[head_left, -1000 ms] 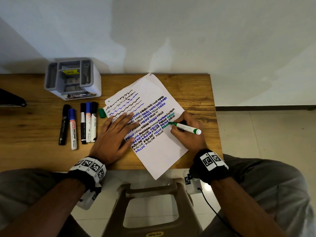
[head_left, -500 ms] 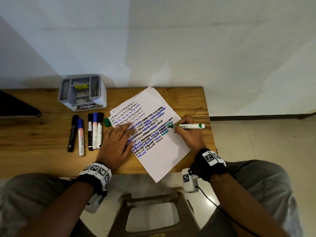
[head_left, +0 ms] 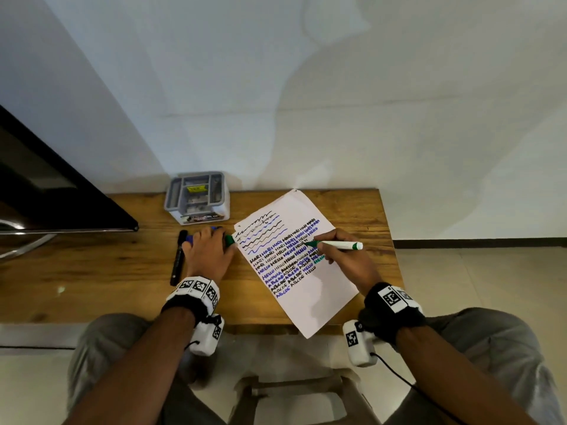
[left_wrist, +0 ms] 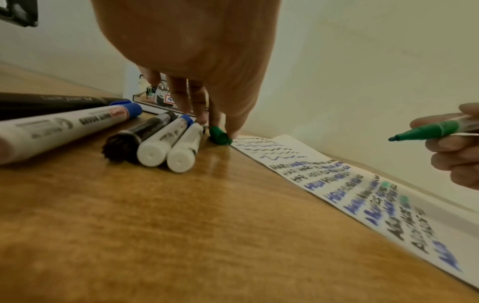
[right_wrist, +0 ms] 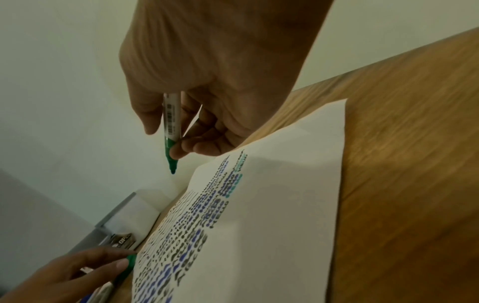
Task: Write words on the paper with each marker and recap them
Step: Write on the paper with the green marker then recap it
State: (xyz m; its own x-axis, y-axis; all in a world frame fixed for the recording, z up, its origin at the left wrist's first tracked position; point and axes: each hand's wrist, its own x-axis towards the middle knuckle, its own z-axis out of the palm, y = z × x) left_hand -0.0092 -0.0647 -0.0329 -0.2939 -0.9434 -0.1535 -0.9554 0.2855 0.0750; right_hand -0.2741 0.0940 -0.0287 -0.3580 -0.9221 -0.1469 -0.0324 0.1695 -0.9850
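A white paper (head_left: 316, 289) with rows of black, blue and green words lies tilted on the wooden desk (head_left: 107, 286). My right hand (head_left: 340, 256) grips the uncapped green marker (head_left: 337, 245), whose tip hangs just above the paper in the right wrist view (right_wrist: 172, 170). My left hand (head_left: 208, 250) is off the paper, over the row of markers. Its thumb and forefinger pinch the green cap (left_wrist: 220, 136), which sits on the desk at the paper's (left_wrist: 337, 170) left edge.
Several capped black and blue markers (left_wrist: 155, 143) lie side by side under my left hand, and one black marker (head_left: 178, 259) lies further left. A grey desk organiser (head_left: 198, 197) stands against the wall. A dark screen (head_left: 46, 194) fills the far left.
My left hand slid off the paper to the left and closed on the green cap. My right hand lifted the marker tip off the paper. The head view has tilted up.
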